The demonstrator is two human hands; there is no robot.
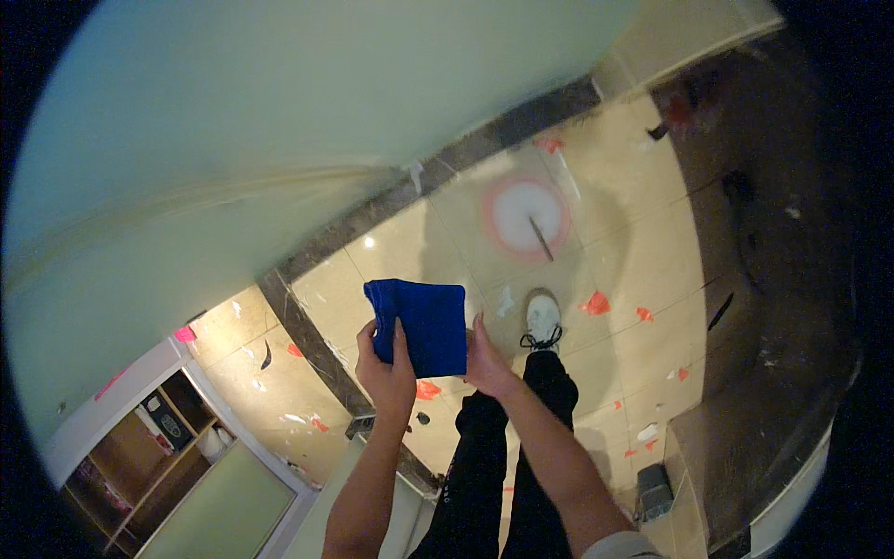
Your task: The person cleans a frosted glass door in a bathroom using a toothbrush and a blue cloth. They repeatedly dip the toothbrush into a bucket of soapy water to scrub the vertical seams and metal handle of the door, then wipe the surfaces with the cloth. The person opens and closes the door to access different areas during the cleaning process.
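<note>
A folded blue cloth (426,328) is held up in front of me, roughly square, with its layered fold along the left side. My left hand (387,374) grips that left side, its thumb lying on top and the other fingers around the edge. At the opposite edge, my right hand (489,363) holds the cloth from the side. Its thumb points up and its fingers are partly hidden under the cloth.
Beyond my white shoe (543,318), a round white object with a pink rim (513,216) stands on the tiled floor. Red scraps (596,303) are scattered about. A dark threshold strip (307,335) crosses the floor. Open shelves (133,447) stand at lower left.
</note>
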